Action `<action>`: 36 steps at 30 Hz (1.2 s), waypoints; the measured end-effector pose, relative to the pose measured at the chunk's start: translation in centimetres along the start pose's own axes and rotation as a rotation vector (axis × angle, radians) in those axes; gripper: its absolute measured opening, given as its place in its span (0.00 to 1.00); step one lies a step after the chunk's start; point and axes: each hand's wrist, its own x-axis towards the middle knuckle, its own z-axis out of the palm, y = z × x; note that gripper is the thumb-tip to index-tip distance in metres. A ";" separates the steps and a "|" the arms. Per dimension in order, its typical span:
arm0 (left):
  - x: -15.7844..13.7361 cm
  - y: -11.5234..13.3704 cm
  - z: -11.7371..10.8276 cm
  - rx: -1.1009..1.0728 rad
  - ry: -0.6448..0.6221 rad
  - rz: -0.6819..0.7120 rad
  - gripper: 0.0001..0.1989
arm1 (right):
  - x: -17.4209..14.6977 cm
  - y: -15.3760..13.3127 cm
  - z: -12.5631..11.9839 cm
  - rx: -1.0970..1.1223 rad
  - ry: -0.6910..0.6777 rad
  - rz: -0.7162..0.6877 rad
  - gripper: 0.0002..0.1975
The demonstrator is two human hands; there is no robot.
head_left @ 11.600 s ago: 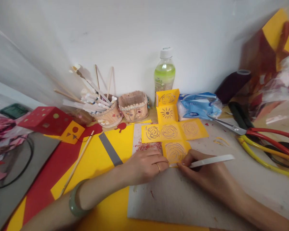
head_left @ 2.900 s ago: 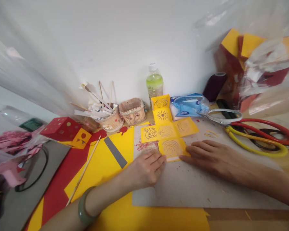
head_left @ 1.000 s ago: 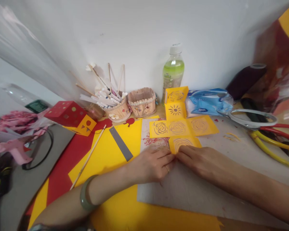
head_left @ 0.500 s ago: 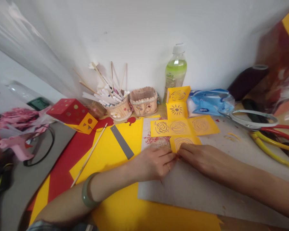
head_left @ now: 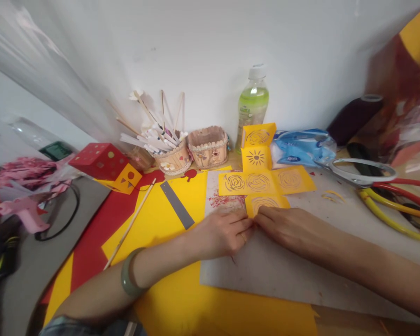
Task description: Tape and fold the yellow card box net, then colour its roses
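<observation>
A yellow paper cut-out (head_left: 259,183), shaped like an unfolded box with swirl and sun patterns cut through its squares, lies on a grey board (head_left: 231,275). Its far flaps stand partly folded up. At its near edge, my left hand (head_left: 227,233) and my right hand (head_left: 276,223) meet with fingertips pressed together on the near flap. The fingers of both hands are closed on the paper's edge, and they hide part of that flap. Left of my left hand, a grey metal strip (head_left: 177,205) rests on a yellow sheet (head_left: 150,233).
A red and yellow paper box (head_left: 101,161), wooden baskets (head_left: 210,147) and a green drink bottle (head_left: 254,102) stand along the back. A blue tissue pack (head_left: 303,147) and scissors (head_left: 364,171) lie right. A pink glue gun (head_left: 23,214) and thin stick (head_left: 129,224) are left.
The view has shifted slightly. Both hands stay at the near flap, fingertips together, with hardly any movement.
</observation>
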 end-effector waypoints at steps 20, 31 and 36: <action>-0.1 -0.1 0.0 -0.015 0.015 0.026 0.11 | 0.2 0.0 -0.6 -0.050 -0.027 -0.035 0.16; 0.0 -0.1 0.1 -0.003 0.010 0.027 0.11 | 0.4 0.5 0.0 0.333 -0.049 0.248 0.09; -0.2 -0.2 0.1 -0.003 -0.002 0.025 0.11 | 0.0 0.1 -0.6 0.466 0.004 0.331 0.08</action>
